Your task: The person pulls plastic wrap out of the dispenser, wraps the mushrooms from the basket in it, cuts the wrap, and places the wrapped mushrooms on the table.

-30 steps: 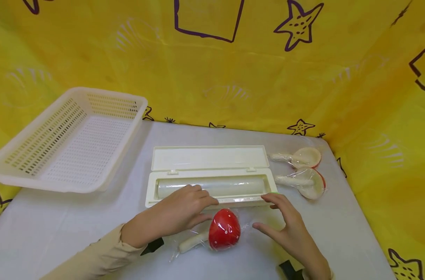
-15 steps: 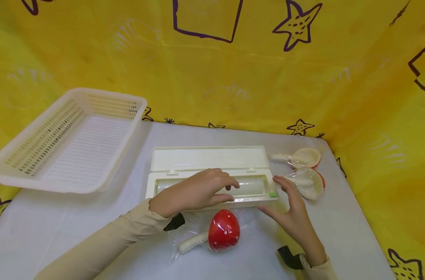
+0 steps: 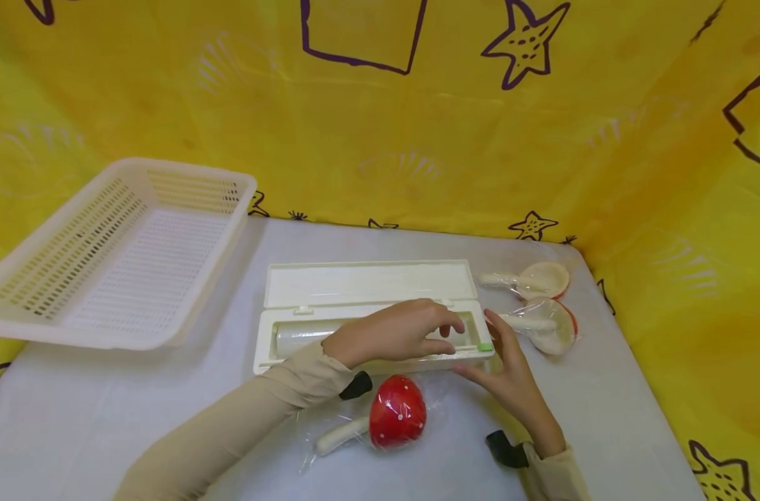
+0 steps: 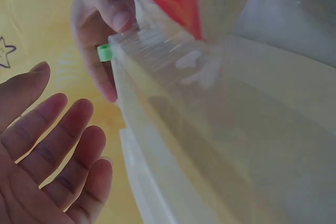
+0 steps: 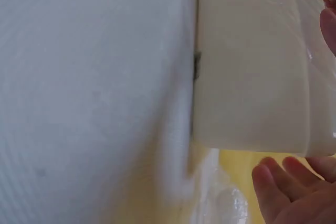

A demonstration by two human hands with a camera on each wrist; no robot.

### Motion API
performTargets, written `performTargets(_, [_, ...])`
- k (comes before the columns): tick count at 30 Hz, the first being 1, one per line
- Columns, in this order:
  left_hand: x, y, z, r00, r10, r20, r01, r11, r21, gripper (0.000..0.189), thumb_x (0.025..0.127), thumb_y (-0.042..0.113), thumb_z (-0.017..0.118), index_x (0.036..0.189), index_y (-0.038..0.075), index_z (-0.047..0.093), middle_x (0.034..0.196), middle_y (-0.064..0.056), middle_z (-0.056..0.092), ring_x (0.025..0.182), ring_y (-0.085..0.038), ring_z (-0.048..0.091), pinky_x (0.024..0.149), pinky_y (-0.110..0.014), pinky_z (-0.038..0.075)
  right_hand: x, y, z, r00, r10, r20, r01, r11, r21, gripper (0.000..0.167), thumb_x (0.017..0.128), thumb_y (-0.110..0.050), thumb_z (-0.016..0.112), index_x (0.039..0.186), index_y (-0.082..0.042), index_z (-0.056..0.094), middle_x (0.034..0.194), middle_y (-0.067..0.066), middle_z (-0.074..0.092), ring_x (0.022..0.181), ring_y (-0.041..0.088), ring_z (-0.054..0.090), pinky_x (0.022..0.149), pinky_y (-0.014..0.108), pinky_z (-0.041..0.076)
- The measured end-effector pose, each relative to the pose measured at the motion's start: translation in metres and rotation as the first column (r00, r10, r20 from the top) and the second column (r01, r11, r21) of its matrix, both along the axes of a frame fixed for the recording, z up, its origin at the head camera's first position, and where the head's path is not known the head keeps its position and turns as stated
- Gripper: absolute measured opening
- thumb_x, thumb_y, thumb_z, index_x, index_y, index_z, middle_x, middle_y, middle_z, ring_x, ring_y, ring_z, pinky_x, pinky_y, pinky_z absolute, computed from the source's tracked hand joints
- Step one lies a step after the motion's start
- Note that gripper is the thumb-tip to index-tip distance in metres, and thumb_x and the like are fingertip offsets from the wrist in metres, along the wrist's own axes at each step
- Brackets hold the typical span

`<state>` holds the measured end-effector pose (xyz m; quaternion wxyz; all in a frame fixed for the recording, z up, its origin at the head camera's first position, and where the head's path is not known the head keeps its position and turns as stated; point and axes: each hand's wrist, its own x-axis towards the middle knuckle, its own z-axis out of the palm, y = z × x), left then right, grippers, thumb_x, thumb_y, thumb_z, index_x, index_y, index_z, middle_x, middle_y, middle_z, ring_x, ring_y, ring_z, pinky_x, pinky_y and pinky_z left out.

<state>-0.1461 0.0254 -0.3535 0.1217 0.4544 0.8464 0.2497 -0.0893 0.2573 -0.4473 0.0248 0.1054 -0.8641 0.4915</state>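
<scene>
A white cling film dispenser box point(image 3: 259, 341) lies on the table with its lid folded back and a film roll point(image 3: 298, 337) inside. My right hand point(image 3: 514, 379) grips the box's right end, thumb at the front and fingers at the side, by the green slide cutter point(image 3: 484, 347). Over the right half of the box hovers my left hand point(image 3: 399, 330), its fingers loosely bent and holding nothing; the left wrist view shows its fingers point(image 4: 65, 129) apart from the box. In front lies a red ladle point(image 3: 397, 412) with white dots, wrapped in clear film, bowl facing down.
Two more film-wrapped ladles, one at the back point(image 3: 543, 280) and one nearer point(image 3: 552, 327), lie right of the box with their bowls facing up. A white plastic basket point(image 3: 195, 278) stands at the left. Yellow patterned cloth point(image 3: 380, 139) hangs behind the table.
My left hand has moved right and up from the box's front edge to above its right half. My right hand has closed in on the box's right end and now grips it.
</scene>
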Motion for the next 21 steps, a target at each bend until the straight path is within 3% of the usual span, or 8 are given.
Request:
performTargets(8, [-0.007,0.025,-0.008,0.999,-0.043,-0.005,0.043,0.999,-0.02,0.032,0.095,0.023,0.068,0.124,0.011,0.067,0.105,-0.001,0.071,0.094,-0.011,0.061,0.085,-0.018,0.049,0.0,-0.001,-0.006,1.0,-0.001,-0.026,0.001,1.0,-0.021,0.09,0.079,-0.006,0.083,0.152,-0.002,0.03,0.152,0.021,0.039,0.13,0.041,0.049,0.099,0.003,0.034])
performTargets(15, [-0.012,0.041,-0.011,0.995,-0.095,-0.019,0.094,0.994,-0.06,0.032,0.097,0.021,0.065,0.128,0.013,0.066,0.111,0.001,0.071,0.099,-0.009,0.062,0.092,-0.019,0.048,0.0,-0.001,-0.007,0.998,-0.015,-0.06,0.014,1.0,-0.018,0.085,0.079,-0.005,0.082,0.15,-0.002,0.035,0.151,0.017,0.044,0.129,-0.003,0.041,0.102,0.006,0.036])
performTargets(21, [-0.017,0.047,-0.021,0.994,-0.108,0.0,0.107,0.992,-0.062,0.03,0.097,0.019,0.065,0.127,0.017,0.068,0.102,0.003,0.071,0.093,-0.007,0.061,0.086,-0.016,0.047,-0.001,-0.003,-0.01,0.997,-0.002,-0.082,-0.004,0.997,-0.072,0.086,0.077,0.002,0.081,0.15,-0.002,0.035,0.148,0.021,0.045,0.122,-0.011,0.045,0.095,0.003,0.04])
